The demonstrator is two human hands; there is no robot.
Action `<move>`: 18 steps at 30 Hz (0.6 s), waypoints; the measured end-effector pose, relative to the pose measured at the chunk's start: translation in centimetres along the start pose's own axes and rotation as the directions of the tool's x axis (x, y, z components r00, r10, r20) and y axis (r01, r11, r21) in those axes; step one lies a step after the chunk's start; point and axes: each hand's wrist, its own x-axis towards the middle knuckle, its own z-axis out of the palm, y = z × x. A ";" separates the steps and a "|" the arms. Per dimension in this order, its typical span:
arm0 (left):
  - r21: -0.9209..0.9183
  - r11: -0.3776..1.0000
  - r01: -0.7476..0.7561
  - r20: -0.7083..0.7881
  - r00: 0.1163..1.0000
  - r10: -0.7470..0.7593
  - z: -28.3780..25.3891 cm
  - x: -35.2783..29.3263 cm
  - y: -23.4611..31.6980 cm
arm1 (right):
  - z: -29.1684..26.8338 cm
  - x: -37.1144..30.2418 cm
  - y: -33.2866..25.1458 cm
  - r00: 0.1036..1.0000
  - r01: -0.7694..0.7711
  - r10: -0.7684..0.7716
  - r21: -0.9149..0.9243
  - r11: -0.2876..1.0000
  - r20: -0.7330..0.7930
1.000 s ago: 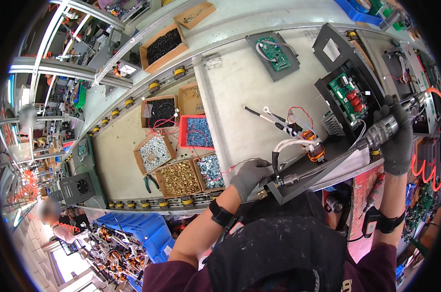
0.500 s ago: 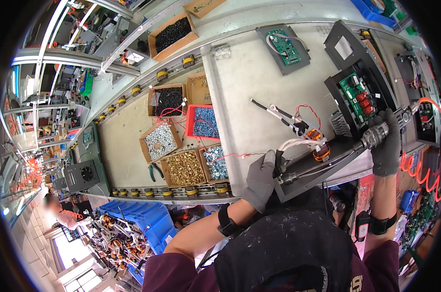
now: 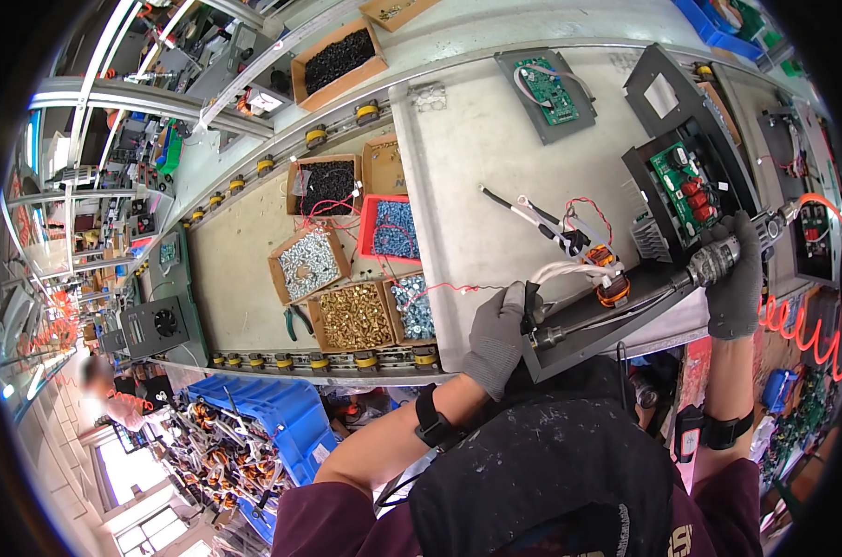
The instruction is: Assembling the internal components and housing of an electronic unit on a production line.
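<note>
Matt knitted cloth covers the left hand and right hand; the pneumatic screwdriver looks shiny metal, the chassis matt sheet metal, the fastener box matt cardboard, the red tray smooth plastic.

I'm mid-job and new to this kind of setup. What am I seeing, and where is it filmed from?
There is no machine here, just a person's two hands, gloved in grey. A wide fisheye camera on their head looks down, so straight edges bend near the rim.

The right hand grips a silver handheld tool with an orange hose, pointing along an open black metal casing. The left hand is at the casing's left end; its exact hold is partly hidden.

On the pale work surface lies a green circuit board on a grey plate. Further left are brown cardboard boxes of small parts.
</note>
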 end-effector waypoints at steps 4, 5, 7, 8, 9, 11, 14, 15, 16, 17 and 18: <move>-0.028 0.999 -0.021 0.051 0.998 0.023 -0.5 0.0 0.1 | 0.6 -0.1 -0.1 0.999 -0.004 0.002 0.037 0.999 0.044; -0.046 0.999 -0.018 0.073 0.997 0.021 -0.7 0.0 0.3 | 1.3 -0.3 -0.2 1.000 -0.002 0.002 0.048 0.999 0.000; -0.071 0.997 -0.034 0.080 0.996 0.040 -0.7 0.4 0.0 | -0.3 0.6 -0.1 0.989 0.012 -0.022 0.070 0.997 0.147; -0.087 0.995 -0.040 0.100 0.994 0.049 -0.5 0.6 -0.1 | -1.5 1.6 0.1 0.979 -0.002 -0.015 0.085 0.996 0.203; -0.096 0.994 -0.046 0.103 0.993 0.056 -0.5 0.7 0.1 | -2.1 2.2 0.1 0.965 -0.017 -0.009 0.097 0.995 0.261; -0.078 0.996 -0.045 0.144 0.988 0.056 -0.8 0.7 0.3 | -1.5 2.3 0.0 0.969 0.004 -0.021 0.071 0.997 0.246; 0.031 0.993 -0.113 0.177 0.979 0.106 -1.8 1.1 0.1 | 2.0 1.8 -2.3 0.940 -0.014 -0.014 0.078 0.997 0.342; 0.015 0.991 -0.131 0.171 0.977 0.127 -2.4 1.1 -0.2 | 4.6 1.1 -3.7 0.905 0.024 -0.073 0.122 0.992 0.418; 0.158 0.955 -0.252 0.239 0.948 0.211 -3.0 0.9 -0.5 | 6.9 0.3 -5.7 0.858 0.061 -0.102 0.097 0.993 0.503; 0.285 0.875 -0.391 0.324 0.898 0.296 -3.4 1.1 -0.4 | 9.3 -0.3 -7.7 0.800 0.122 -0.147 0.082 0.989 0.582; 0.318 0.876 -0.363 0.377 0.896 0.235 -3.8 0.8 -0.2 | 12.8 -0.9 -8.8 0.790 0.185 -0.259 0.188 0.965 0.556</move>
